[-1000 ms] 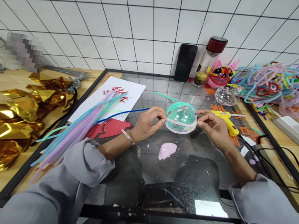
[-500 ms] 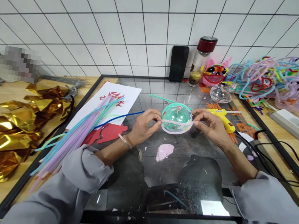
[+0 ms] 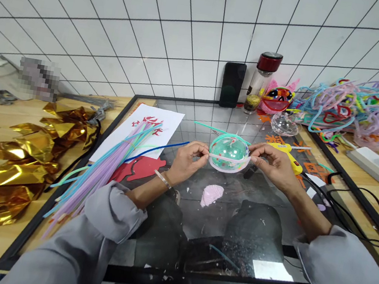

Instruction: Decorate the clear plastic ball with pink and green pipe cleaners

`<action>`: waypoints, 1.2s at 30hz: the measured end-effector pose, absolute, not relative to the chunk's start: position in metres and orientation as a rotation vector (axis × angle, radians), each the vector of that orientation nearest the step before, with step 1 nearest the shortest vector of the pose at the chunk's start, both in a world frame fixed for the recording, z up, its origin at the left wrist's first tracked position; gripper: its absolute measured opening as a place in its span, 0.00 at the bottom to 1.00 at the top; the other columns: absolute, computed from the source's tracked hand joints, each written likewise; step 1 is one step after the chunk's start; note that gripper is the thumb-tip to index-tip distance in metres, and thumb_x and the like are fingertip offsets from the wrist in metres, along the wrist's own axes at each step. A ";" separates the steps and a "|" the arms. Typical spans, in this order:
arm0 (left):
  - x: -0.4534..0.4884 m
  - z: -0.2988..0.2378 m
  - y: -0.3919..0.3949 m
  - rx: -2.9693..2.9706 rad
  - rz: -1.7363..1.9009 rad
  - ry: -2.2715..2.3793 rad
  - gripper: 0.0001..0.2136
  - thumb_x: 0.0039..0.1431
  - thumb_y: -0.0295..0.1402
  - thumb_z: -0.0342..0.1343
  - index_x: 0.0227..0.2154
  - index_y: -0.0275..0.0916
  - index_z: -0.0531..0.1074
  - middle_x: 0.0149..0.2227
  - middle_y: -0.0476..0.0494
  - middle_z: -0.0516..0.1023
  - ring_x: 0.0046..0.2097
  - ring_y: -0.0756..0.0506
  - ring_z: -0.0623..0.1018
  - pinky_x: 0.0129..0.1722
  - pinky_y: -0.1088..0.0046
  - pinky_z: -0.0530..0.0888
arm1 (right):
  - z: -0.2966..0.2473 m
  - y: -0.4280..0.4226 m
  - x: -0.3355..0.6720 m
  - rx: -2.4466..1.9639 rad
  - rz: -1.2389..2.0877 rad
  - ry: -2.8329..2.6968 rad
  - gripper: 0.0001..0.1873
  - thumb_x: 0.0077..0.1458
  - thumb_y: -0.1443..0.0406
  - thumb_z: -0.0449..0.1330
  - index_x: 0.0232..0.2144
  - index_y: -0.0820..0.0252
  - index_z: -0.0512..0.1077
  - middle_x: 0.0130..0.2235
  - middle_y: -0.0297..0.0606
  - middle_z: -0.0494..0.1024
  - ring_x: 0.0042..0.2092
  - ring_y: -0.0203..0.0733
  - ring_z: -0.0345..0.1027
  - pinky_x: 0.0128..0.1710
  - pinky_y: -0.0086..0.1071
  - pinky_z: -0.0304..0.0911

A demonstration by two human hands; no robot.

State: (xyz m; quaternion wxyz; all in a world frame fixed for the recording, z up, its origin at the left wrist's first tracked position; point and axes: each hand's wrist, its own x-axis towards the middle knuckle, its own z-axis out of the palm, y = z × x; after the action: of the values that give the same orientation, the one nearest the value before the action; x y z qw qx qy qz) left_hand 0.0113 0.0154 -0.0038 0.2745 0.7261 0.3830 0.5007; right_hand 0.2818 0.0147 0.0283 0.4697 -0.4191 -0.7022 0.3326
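Observation:
A pale pink pipe cleaner (image 3: 223, 158) runs level between my hands, each end pinched in the fingertips. My left hand (image 3: 186, 163) is closed on one end and my right hand (image 3: 273, 164) on the other. Behind the strip sits a clear plastic dome (image 3: 230, 146), with green at its rim, a pink rim along the front and small coloured specks. The strip crosses the dome's front; whether they touch, I cannot tell. Nearer to me lies a crumpled pink piece (image 3: 211, 195). A yellow glue gun (image 3: 294, 162) rests beyond my right hand, partly hidden by it.
Left of my hands are a bundle of pipe cleaners (image 3: 97, 170), red cut-outs (image 3: 141, 169) and white paper (image 3: 114, 136). Gold foil (image 3: 22, 162) lies farther left. A phone (image 3: 232, 85), glass bottle (image 3: 255, 90) and another clear dome (image 3: 284, 125) stand at the back. Black cables (image 3: 357, 199) run right.
The view has turned slightly, so everything appears a little farther right. Both hands keep their pinch on the strip, with almost no movement against the dome.

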 end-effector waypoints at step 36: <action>0.009 0.001 0.012 1.803 1.288 1.171 0.07 0.53 0.36 0.60 0.28 0.37 0.73 0.38 0.42 0.77 0.39 0.48 0.77 0.42 0.71 0.77 | 0.012 0.018 0.266 -0.873 1.270 -1.248 0.14 0.35 0.59 0.75 0.21 0.61 0.75 0.27 0.33 0.77 0.30 0.34 0.69 0.34 0.30 0.67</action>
State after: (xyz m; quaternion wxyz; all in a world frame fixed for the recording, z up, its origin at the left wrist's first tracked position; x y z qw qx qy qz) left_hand 0.0091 0.0121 0.0011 0.3126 0.6833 0.4437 0.4883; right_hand 0.2658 0.0180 0.0123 0.5474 -0.3684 -0.5267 0.5360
